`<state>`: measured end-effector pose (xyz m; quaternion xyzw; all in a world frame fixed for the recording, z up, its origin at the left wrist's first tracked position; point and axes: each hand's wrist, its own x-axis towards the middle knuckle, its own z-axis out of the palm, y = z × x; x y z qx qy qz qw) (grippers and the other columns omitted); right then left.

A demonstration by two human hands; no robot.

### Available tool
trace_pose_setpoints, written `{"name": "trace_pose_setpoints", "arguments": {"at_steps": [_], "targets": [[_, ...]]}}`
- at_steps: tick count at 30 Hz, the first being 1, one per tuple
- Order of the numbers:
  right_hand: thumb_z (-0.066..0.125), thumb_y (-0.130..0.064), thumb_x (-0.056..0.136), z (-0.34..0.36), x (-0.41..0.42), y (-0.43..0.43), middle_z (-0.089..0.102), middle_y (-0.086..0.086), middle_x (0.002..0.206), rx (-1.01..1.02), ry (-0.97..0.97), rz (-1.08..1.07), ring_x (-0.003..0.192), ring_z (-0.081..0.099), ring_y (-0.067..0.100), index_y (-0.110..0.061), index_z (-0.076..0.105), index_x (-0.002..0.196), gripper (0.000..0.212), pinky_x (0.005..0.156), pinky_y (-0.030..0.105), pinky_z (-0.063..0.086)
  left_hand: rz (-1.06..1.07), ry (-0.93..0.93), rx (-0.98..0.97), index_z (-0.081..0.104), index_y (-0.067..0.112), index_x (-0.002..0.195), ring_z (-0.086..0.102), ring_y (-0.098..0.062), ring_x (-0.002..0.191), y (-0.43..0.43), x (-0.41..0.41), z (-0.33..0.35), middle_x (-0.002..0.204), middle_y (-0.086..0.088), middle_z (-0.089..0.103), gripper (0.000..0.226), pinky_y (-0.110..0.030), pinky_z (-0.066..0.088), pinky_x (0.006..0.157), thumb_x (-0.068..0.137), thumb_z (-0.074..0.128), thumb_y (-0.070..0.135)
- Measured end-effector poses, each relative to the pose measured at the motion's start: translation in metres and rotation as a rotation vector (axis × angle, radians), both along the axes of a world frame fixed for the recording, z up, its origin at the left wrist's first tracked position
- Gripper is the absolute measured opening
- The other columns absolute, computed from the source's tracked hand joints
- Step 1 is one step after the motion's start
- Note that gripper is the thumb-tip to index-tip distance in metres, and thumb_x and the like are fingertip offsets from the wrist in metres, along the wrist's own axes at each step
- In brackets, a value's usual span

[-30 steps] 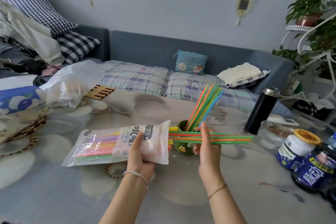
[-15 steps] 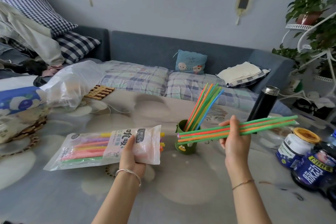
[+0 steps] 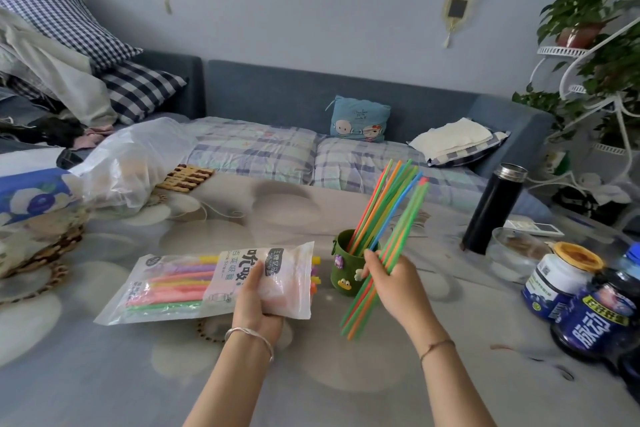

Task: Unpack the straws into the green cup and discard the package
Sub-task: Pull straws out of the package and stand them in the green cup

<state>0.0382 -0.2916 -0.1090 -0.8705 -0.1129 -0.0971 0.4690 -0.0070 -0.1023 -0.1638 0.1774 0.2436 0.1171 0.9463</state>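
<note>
The green cup (image 3: 341, 265) stands on the table's middle with several coloured straws (image 3: 377, 204) leaning out of it to the right. My right hand (image 3: 393, 282) grips a bundle of green and orange straws (image 3: 398, 243), tilted steeply, lower ends near the table in front of the cup, upper ends beside the cup's straws. My left hand (image 3: 258, 298) holds the straw package (image 3: 194, 284) by its open right end; several thick pastel straws lie inside it, and the package rests flat left of the cup.
A black flask (image 3: 493, 210), a glass bowl (image 3: 516, 253) and dark blue jars (image 3: 585, 308) stand at the right. A clear plastic bag (image 3: 128, 166) and woven mats (image 3: 41, 253) lie at the left. A sofa bed (image 3: 311, 156) runs behind the table.
My right hand swung the bundle from nearly level at the right to steeply tilted, and came back beside the cup. The package in my left hand barely moved.
</note>
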Motion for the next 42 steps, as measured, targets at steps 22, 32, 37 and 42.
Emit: {"name": "trace_pose_setpoints", "arguments": {"at_steps": [22, 32, 37, 42], "targets": [[0.063, -0.046, 0.082, 0.042, 0.092, -0.010, 0.049, -0.001, 0.044, -0.139, 0.146, 0.046, 0.044, 0.049, 0.016, -0.015, 0.051, 0.056, 0.042, 0.054, 0.029, 0.045, -0.030, -0.045, -0.016, 0.052, 0.015, 0.142, 0.056, -0.037, 0.130, 0.007, 0.018, -0.002, 0.138, -0.015, 0.062, 0.058, -0.061, 0.038, 0.111, 0.087, 0.067, 0.027], [0.067, -0.038, 0.081, 0.040, 0.096, -0.006, 0.069, 0.010, 0.072, -0.194, 0.036, -0.120, 0.052, 0.063, 0.021, -0.007, 0.063, 0.081, 0.032, 0.059, 0.035, 0.053, -0.052, -0.060, -0.024, 0.053, 0.013, 0.141, 0.054, -0.038, 0.132, 0.003, 0.014, 0.002, 0.140, -0.016, 0.060, 0.054, -0.062, 0.037, 0.112, 0.091, 0.063, 0.027], [0.070, -0.033, 0.079, 0.040, 0.084, -0.007, 0.066, 0.011, 0.077, 0.035, 0.137, -0.179, 0.057, 0.063, 0.023, -0.011, 0.042, 0.098, 0.041, 0.063, 0.041, 0.056, -0.035, -0.049, -0.003, 0.052, 0.013, 0.141, 0.055, -0.037, 0.132, 0.000, 0.011, 0.004, 0.140, -0.016, 0.061, 0.055, -0.060, 0.038, 0.112, 0.090, 0.064, 0.026], [0.062, -0.026, 0.085, 0.029, 0.040, -0.005, 0.065, 0.012, 0.080, 0.288, -0.026, -0.248, 0.060, 0.064, 0.021, -0.017, 0.044, 0.086, 0.020, 0.059, 0.039, 0.055, -0.011, -0.028, 0.026, 0.052, 0.011, 0.142, 0.054, -0.038, 0.133, -0.008, 0.008, 0.007, 0.141, -0.017, 0.060, 0.055, -0.061, 0.038, 0.112, 0.090, 0.065, 0.026]]}}
